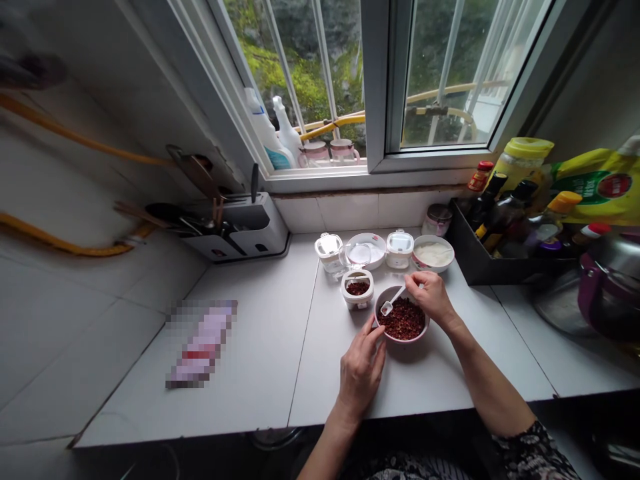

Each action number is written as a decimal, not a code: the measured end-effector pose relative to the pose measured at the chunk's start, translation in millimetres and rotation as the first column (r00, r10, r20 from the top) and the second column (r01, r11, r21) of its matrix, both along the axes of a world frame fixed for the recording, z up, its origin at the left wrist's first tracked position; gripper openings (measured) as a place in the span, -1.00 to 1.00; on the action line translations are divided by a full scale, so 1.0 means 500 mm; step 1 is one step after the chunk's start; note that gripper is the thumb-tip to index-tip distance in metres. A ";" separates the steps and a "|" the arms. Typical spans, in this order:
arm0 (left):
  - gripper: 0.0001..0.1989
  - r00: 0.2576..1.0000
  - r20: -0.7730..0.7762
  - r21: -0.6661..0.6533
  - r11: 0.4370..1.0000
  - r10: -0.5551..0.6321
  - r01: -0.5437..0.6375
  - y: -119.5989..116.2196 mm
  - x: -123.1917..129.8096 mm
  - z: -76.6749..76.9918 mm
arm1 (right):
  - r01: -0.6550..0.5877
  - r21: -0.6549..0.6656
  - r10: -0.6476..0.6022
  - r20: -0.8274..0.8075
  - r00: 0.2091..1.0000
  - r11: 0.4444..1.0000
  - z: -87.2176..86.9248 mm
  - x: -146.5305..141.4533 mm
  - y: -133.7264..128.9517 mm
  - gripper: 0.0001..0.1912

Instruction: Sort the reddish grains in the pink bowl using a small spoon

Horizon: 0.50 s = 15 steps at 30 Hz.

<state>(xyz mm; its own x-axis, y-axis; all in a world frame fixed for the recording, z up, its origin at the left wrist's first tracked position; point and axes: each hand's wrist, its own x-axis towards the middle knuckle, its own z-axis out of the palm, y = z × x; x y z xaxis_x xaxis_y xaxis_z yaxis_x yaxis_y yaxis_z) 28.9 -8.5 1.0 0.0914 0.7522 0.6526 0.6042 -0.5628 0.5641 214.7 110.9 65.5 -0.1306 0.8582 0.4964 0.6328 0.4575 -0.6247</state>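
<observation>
My right hand (428, 294) pinches a small white spoon (388, 307) by its handle, with the scoop tilted down over a bowl (403, 341). Dark red-brown dried spice (404, 323), which looks like peppercorns, lies in that bowl. At the bowl's left rim, my left hand (361, 363) grips the edge with thumb and fingers. Just left of the bowl stands a small clear seasoning jar (357, 303) with a white rim, its top open and the same spice inside. The spoon's scoop shows little or nothing in it.
Behind are two white-lidded jars (329, 247), a dish of white powder (366, 260) and a bowl of white grains (434, 255). A black box of bottles (493, 270) and a pot (563, 303) stand right. A utensil rack (250, 230) and a blurred packet (205, 343) are left.
</observation>
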 end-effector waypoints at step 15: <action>-0.65 1.000 -0.013 -0.007 1.000 0.004 -0.004 0.000 0.001 0.004 | -0.030 0.090 0.015 0.163 0.987 0.996 0.002 -0.001 -0.003 -0.59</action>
<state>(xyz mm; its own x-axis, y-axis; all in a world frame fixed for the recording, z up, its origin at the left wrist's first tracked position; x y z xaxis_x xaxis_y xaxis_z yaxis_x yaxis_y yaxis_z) 29.4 -8.5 3.1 0.0965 0.7568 0.6465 0.6136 -0.5566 0.5600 214.0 109.3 66.4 -0.2343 0.8061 0.5434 0.7111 0.5233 -0.4696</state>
